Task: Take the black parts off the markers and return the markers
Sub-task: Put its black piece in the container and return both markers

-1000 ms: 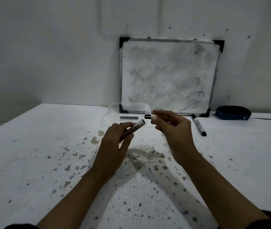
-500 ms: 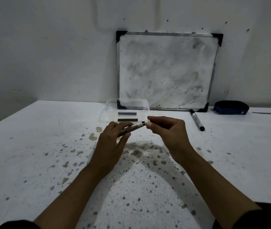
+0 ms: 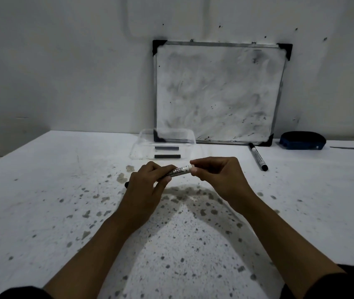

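marker [image 3: 179, 171] clamped between both hands; left hand [image 3: 148, 186] on barrel; right hand [image 3: 217, 178] pinching its end

1. Two bare forearms rise from the bottom of the frame, ending in the left hand [image 3: 148, 186] and right hand [image 3: 219, 178].
2. Dark sleeve [image 3: 333, 283] edges show at the lower left and lower right corners.
3. No rings or watch visible.

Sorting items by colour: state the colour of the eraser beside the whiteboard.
Dark blue eraser, clearest in the head view.
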